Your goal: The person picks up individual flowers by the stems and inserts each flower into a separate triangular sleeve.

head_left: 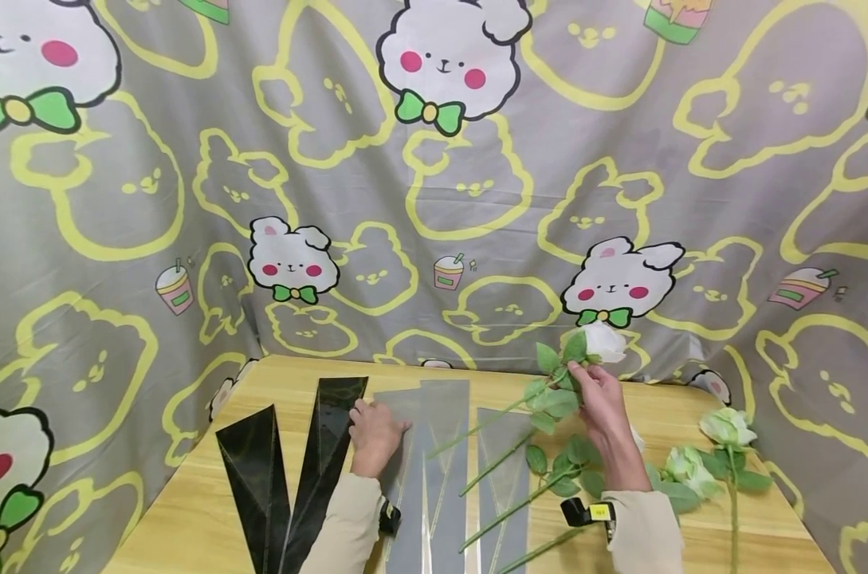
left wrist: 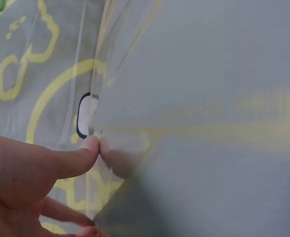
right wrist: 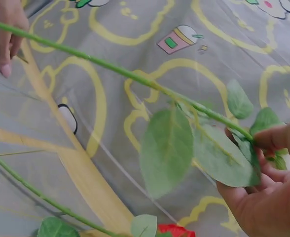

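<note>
The middle grey sleeve (head_left: 445, 414) serves as the landmark: it lies flat on the wooden table (head_left: 204, 478), one of three grey see-through sleeves, with the left grey sleeve (head_left: 405, 502) and the right grey sleeve (head_left: 501, 446) on either side of it. Farther left of the landmark lie two black sleeves (head_left: 326, 430), also flat, each narrowing toward the person, which makes five sleeves in all. The left hand (head_left: 376, 438) is just left of the landmark, beside the nearer black sleeve, its fingers bent and the thumb tip at the film of a grey sleeve; whether it pinches an edge or only touches, I cannot tell. The right hand (head_left: 602, 399) is up and to the right of the landmark, thumb and finger pinching the green stem of one white rose (head_left: 604, 343) just below its bloom, and that stem slants back across the landmark. Three more stems (head_left: 505, 518) slant down toward the landmark from the right, their blooms mostly hidden by the right arm. Well to the right of the landmark are two pale greenish roses (head_left: 726, 428), and patterned cloth (head_left: 477, 255) hangs behind it.
</note>
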Motion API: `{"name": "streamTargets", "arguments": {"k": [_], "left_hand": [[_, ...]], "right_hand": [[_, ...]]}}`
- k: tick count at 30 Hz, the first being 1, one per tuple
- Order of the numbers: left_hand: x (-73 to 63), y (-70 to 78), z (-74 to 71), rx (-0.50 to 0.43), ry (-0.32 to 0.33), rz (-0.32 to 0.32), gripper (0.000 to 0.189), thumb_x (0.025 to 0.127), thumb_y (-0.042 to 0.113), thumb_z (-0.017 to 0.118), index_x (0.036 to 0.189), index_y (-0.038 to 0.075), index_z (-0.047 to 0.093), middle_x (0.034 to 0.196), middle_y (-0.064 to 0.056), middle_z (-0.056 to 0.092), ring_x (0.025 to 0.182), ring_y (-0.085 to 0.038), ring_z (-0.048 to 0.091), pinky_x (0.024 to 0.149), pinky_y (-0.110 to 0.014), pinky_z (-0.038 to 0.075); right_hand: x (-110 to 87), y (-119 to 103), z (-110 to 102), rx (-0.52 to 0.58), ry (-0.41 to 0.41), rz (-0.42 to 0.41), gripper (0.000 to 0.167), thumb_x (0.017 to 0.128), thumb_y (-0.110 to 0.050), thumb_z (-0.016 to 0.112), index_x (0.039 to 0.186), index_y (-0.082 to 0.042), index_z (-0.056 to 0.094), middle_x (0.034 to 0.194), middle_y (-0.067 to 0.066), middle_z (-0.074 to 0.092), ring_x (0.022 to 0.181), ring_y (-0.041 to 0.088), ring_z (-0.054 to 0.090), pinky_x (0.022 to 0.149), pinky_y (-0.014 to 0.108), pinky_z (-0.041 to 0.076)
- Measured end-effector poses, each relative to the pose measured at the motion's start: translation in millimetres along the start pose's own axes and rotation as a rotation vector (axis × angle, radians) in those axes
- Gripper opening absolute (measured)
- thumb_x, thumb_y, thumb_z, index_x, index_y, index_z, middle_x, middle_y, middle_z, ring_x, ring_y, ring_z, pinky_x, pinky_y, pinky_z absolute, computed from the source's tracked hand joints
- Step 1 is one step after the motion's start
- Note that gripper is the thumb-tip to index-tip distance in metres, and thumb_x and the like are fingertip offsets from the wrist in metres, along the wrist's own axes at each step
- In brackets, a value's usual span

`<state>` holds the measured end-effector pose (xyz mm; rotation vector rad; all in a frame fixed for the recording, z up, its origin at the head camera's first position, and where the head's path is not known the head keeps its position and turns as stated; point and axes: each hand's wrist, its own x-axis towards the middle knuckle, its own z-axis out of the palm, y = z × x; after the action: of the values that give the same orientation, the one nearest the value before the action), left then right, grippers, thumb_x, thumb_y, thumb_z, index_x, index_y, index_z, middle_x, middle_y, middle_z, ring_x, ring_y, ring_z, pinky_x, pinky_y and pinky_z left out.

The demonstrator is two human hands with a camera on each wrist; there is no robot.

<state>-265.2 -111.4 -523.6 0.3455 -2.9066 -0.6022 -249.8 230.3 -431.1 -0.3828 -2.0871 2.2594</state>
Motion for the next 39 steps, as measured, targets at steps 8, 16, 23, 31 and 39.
{"name": "streamTargets", "arguments": {"k": [8,16,23,31,39], "left_hand": [[-8.1,-6.0,3.3,-0.055,0.094,0.094,0.04,0.084,0.028,0.087,0.107,-0.002,0.074,0.111,-0.03,0.053,0.096,-0.047,0.053,0.071,-0.059,0.051],[-5.7,-13.5,1.3,-0.261,0.106,0.062,0.039,0.092,0.011,0.076,0.129,0.007,0.066,0.106,-0.022,0.068,0.084,-0.04,0.068,0.061,-0.056,0.055],[3.6,-10.0,-19.1,-0.614,0.015,0.034,0.047,0.087,0.003,0.075,0.132,0.001,0.063,0.099,-0.023,0.07,0.083,-0.038,0.071,0.065,-0.051,0.058],[6.1,2.1,-50.1,-0.961,-0.207,0.04,0.046,0.092,0.003,0.074,0.135,-0.003,0.059,0.12,-0.026,0.068,0.099,-0.036,0.07,0.077,-0.047,0.057],[5.5,2.1,-61.7,-1.285,-0.462,-0.031,0.052,0.095,0.006,0.071,0.141,-0.005,0.052,0.12,-0.019,0.067,0.095,-0.024,0.069,0.082,-0.039,0.057]], "right_hand": [[-3.9,24,0,0.182,-0.031,0.014,0.044,0.112,-0.036,0.039,0.148,-0.013,0.03,0.133,0.003,0.047,0.11,0.008,0.057,0.091,0.024,0.05],[-6.9,31,1,0.254,-0.031,0.048,0.022,0.108,-0.023,0.054,0.127,-0.018,0.041,0.108,-0.006,0.059,0.083,0.004,0.067,0.065,0.018,0.054],[-8.9,32,1,0.303,-0.14,0.049,0.057,0.104,-0.01,0.061,0.151,-0.005,0.029,0.123,0.0,0.059,0.1,0.01,0.069,0.088,0.028,0.056],[-11.7,33,4,0.348,-0.104,0.042,0.017,0.101,-0.017,0.069,0.117,-0.01,0.067,0.099,0.006,0.077,0.09,0.016,0.075,0.076,0.028,0.06],[-14.6,28,4,0.346,-0.122,0.008,0.013,0.102,-0.019,0.067,0.114,-0.014,0.068,0.097,0.005,0.078,0.088,0.015,0.075,0.074,0.027,0.06]]}}
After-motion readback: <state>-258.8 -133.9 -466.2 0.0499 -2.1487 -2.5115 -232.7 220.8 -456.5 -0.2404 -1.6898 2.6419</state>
